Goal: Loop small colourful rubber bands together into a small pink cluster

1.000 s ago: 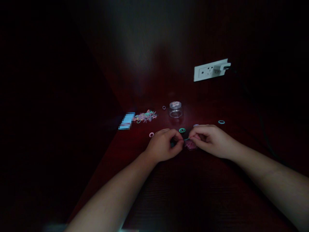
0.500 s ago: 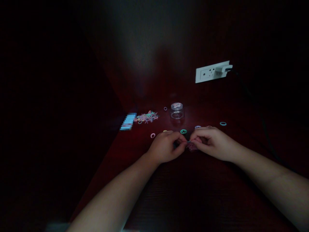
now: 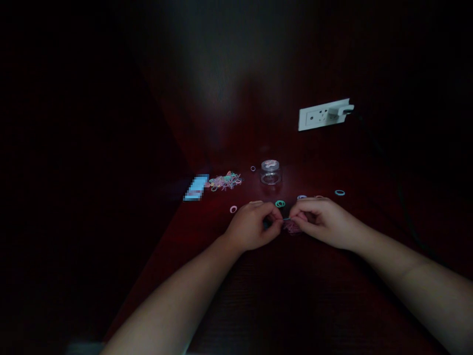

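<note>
Between my two hands a thin bluish elastic hair band [image 3: 286, 219] is stretched. My left hand [image 3: 255, 224] pinches one end of it with thumb and forefinger. At the other end, the fingertips of my right hand [image 3: 318, 220] are closed on the same band. A small pile of pink hair bands [image 3: 291, 228] lies on the table just under the fingertips. Green bands [image 3: 280, 203] rest just beyond my hands, with purple bands [image 3: 302, 197] partly hidden behind the right one. A pink band [image 3: 233, 209] is left of my left hand.
A clear lidded jar [image 3: 271, 172] stands toward the back wall. Left of it is a mixed heap of colourful bands [image 3: 225, 181], beside a blurred bright phone-like rectangle [image 3: 196, 187]. A blue band [image 3: 340, 193] lies at right. The wall socket [image 3: 323, 115] holds a plug with a dark cable.
My hands have drawn slightly apart, and a little more of the bluish band shows between the fingertips. The whole view has shifted slightly.
</note>
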Demonstrator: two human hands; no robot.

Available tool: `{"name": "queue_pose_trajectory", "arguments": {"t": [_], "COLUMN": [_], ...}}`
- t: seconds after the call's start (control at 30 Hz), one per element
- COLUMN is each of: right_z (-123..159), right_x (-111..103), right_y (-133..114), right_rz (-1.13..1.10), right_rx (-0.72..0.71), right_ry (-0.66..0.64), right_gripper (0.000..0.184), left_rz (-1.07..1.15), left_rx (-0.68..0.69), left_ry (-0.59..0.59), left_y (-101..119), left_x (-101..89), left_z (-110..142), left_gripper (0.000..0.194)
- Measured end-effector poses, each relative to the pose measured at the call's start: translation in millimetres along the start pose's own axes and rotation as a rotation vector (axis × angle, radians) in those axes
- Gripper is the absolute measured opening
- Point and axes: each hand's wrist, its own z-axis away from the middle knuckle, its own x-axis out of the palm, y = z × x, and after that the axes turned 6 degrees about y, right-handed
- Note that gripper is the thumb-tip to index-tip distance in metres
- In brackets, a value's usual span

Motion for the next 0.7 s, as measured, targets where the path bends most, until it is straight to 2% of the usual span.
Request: {"name": "queue_pose_trajectory", "arguments": {"t": [0.23,0.4,0.53,0.7], "right_z": [1,2,3,4], "right_x": [-1,-2,-1,-2], "right_y": [0,1,5,10], "right_rz": [-0.012,-0.034,-0.055,-0.074], "right_rx": [0.045,0.104,0.11,0.126], "right_ry": [0.004,0.03,0.034,0.02], "right_gripper": [0.013,0.02,0.02,0.024], "left_rz": [-0.054,-0.144,-0.173,-0.162], "left_rx": [0.094,0.132,0.047,-0.039], "left_ry": [-0.024,-0.171,-0.257,-0.333], "left_y": [-2,-22,-40,-45], "left_x": [-6.3,-29.4,-45.4,-47.9], "left_z": [-1,-3,-4,-4], "left_gripper": [0.003,0.005,0.007,0.007]}}
